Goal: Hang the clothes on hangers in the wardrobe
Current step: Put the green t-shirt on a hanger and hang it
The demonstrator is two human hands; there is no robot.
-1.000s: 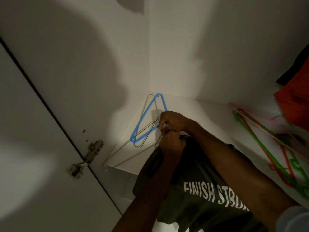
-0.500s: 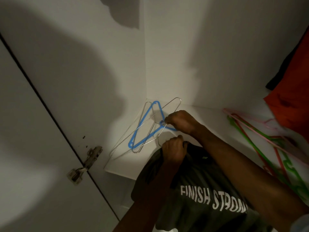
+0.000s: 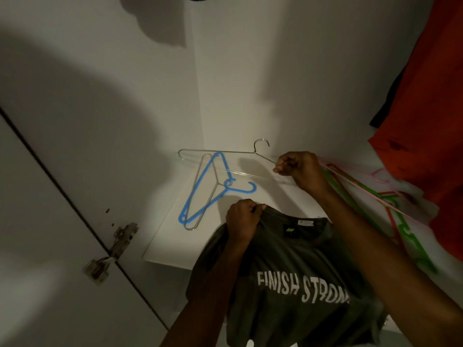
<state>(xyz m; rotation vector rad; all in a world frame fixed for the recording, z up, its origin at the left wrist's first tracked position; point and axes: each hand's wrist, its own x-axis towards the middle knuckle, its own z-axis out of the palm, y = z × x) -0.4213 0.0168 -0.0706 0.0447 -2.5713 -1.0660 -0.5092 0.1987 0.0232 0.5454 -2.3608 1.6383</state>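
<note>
The right hand (image 3: 299,169) pinches the wire hanger (image 3: 220,152) above the shelf (image 3: 172,246); the left hand (image 3: 244,221) grips the dark T-shirt (image 3: 295,284) at its collar. Better to hold the collar open and slide one hanger arm in first.

Single view, head-worn, wide-angle. Camera sits above and in front of the wardrobe shelf (image 3: 250,244), looking forward and steeply down into the wardrobe's left inner corner. Close range: both forearms enter from the bottom edge, and the hands fall near frame centre, just above the shelf. Strong barrel distortion; side wall and back wall bend away from the shelf. The door hinge (image 3: 114,249) lies left of the shelf, low in frame; an orange garment (image 3: 431,116) fills the right edge beyond the shelf. No second view, so nothing is shared.
</note>
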